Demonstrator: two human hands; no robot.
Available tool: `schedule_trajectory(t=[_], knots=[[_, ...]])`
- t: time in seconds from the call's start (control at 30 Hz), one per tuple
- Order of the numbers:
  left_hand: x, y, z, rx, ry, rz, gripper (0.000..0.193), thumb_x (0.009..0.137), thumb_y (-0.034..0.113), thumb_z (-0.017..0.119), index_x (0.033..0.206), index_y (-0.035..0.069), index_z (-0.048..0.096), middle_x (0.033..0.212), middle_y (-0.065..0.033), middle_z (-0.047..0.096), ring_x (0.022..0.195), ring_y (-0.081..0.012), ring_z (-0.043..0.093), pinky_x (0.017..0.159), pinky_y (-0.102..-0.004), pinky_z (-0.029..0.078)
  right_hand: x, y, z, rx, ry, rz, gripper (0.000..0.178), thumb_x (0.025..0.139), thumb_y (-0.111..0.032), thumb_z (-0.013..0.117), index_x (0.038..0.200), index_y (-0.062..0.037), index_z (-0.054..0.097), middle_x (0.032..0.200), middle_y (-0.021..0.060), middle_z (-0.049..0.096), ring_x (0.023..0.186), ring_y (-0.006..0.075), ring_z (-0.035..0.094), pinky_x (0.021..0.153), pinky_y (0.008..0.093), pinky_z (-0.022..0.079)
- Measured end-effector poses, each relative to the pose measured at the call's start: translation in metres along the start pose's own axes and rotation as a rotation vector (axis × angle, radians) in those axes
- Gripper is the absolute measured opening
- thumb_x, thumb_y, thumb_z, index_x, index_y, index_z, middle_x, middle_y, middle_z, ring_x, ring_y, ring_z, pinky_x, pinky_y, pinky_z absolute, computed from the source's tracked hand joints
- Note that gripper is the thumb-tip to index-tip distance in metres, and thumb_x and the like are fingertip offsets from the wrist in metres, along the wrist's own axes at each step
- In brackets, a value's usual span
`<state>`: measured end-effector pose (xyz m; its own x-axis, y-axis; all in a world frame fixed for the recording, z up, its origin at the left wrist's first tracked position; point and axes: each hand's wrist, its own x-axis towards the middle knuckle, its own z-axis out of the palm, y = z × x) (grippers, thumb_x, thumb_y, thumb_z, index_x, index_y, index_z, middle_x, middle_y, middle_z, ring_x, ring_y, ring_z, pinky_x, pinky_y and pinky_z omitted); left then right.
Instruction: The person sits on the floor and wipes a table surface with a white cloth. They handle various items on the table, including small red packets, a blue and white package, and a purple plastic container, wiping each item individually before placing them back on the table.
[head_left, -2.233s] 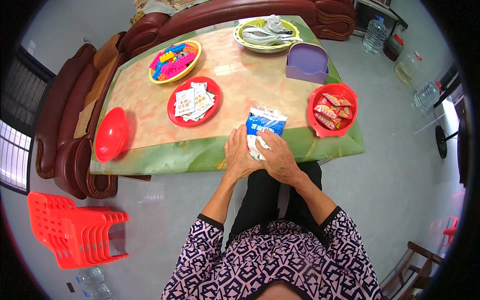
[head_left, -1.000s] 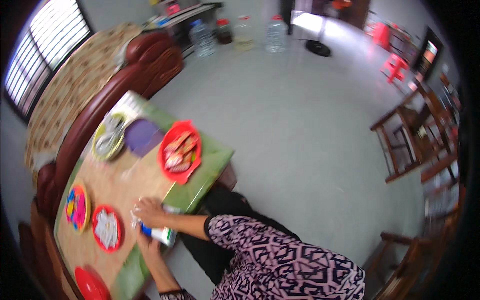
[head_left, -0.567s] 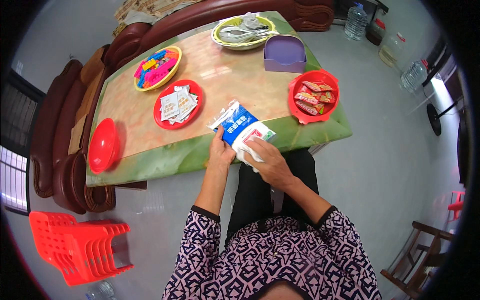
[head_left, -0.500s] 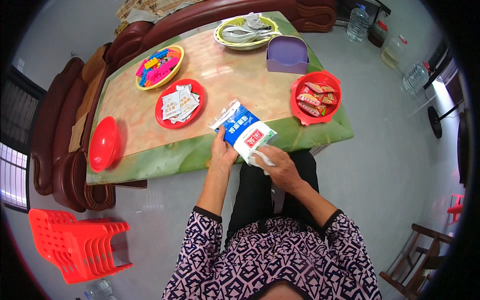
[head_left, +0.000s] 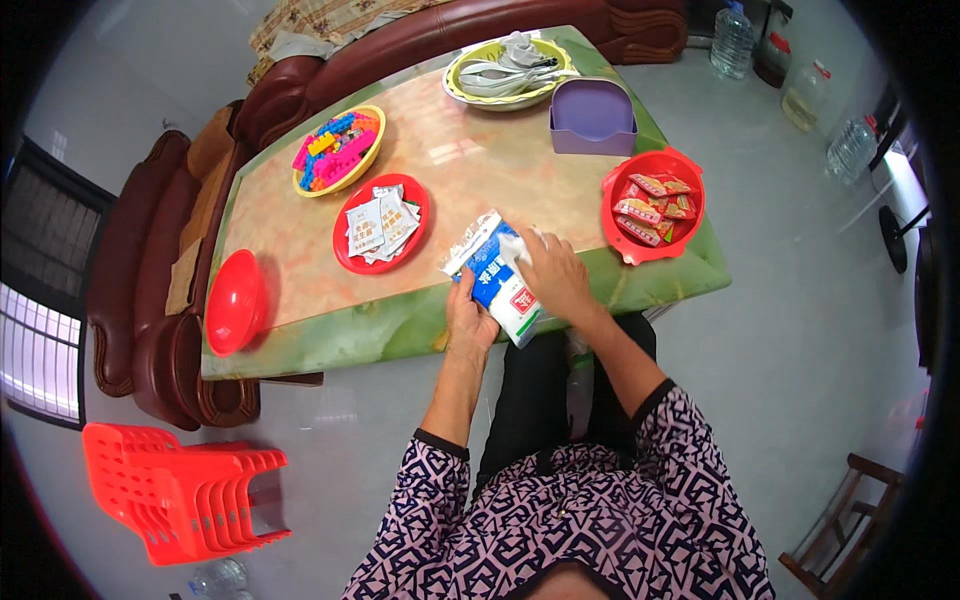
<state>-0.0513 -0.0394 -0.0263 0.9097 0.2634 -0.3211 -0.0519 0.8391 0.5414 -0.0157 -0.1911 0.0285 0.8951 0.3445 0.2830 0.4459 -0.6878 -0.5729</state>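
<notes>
The right hand [head_left: 556, 274], curled, partly hides the crumpled white wipe [head_left: 513, 249] it grips; the left hand [head_left: 470, 318] is partly beneath a blue-and-white plastic packet [head_left: 497, 286]. A green-bordered marbled table [head_left: 450, 185] fills the upper middle before a reddish-brown leather sofa [head_left: 430, 42]. At centre, the left hand's thumb clamps the packet; the wipe overlaps its upper right.

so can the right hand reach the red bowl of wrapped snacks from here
Probably yes: nothing stands between the right hand and the red snack bowl, though the hand may first have to put down its white cloth or tissue.
</notes>
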Motion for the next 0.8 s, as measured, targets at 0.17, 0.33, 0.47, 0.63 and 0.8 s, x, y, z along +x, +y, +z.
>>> schedule_trajectory(t=[0.17, 0.33, 0.47, 0.63, 0.8], knots=[[-0.003, -0.001, 0.000, 0.006, -0.106, -0.035, 0.039, 0.100, 0.031, 0.043, 0.127, 0.003, 0.049, 0.122, -0.0150, 0.060, 0.111, -0.0310, 0.059, 0.097, -0.0537, 0.045, 0.035, 0.024, -0.013, 0.745, -0.309, 0.138, 0.043, 0.078, -0.019, 0.062, 0.118, -0.0024, 0.060, 0.106, 0.0198, 0.065, 0.098, 0.0330, 0.063, 0.084, 0.0393, 0.049], [-0.005, -0.003, 0.008, -0.017, -0.169, 0.013, 0.042, 0.102, 0.035, 0.039, 0.127, 0.004, 0.047, 0.119, -0.0130, 0.061, 0.104, -0.0252, 0.062, 0.090, -0.0436, 0.052, 0.010, 0.001, -0.027, 0.767, -0.072, -0.120, 0.043, 0.078, -0.010, 0.064, 0.119, 0.0034, 0.057, 0.106, 0.0119, 0.066, 0.092, 0.0190, 0.064, 0.079, 0.0308, 0.050], [-0.015, -0.008, 0.037, 0.237, 0.053, 0.183, 0.047, 0.097, 0.050, 0.044, 0.113, 0.008, 0.058, 0.098, -0.0056, 0.064, 0.087, -0.0161, 0.062, 0.074, -0.0336, 0.053, -0.029, -0.041, -0.043, 0.340, 0.066, -0.100, 0.041, 0.079, -0.011, 0.063, 0.118, 0.0009, 0.054, 0.099, 0.0212, 0.062, 0.088, 0.0386, 0.062, 0.076, 0.0434, 0.049], [-0.001, -0.017, -0.003, -0.247, -0.790, -0.049, 0.035, 0.091, 0.035, 0.054, 0.111, 0.007, 0.054, 0.095, -0.0104, 0.057, 0.087, -0.0257, 0.055, 0.080, -0.0418, 0.049, -0.075, -0.071, -0.039, 0.202, 0.246, -0.498, 0.054, 0.070, -0.006, 0.065, 0.122, 0.0008, 0.053, 0.111, 0.0212, 0.054, 0.098, 0.0377, 0.053, 0.085, 0.0432, 0.046], [-0.050, -0.016, 0.048, -0.300, -0.723, -0.156, 0.038, 0.091, 0.038, 0.050, 0.110, 0.004, 0.050, 0.088, -0.0077, 0.049, 0.080, -0.0227, 0.046, 0.074, -0.0379, 0.041, -0.080, -0.081, -0.028, 0.248, 0.181, -0.657, 0.052, 0.069, -0.007, 0.063, 0.121, -0.0015, 0.057, 0.114, 0.0154, 0.053, 0.108, 0.0324, 0.050, 0.093, 0.0414, 0.043]])
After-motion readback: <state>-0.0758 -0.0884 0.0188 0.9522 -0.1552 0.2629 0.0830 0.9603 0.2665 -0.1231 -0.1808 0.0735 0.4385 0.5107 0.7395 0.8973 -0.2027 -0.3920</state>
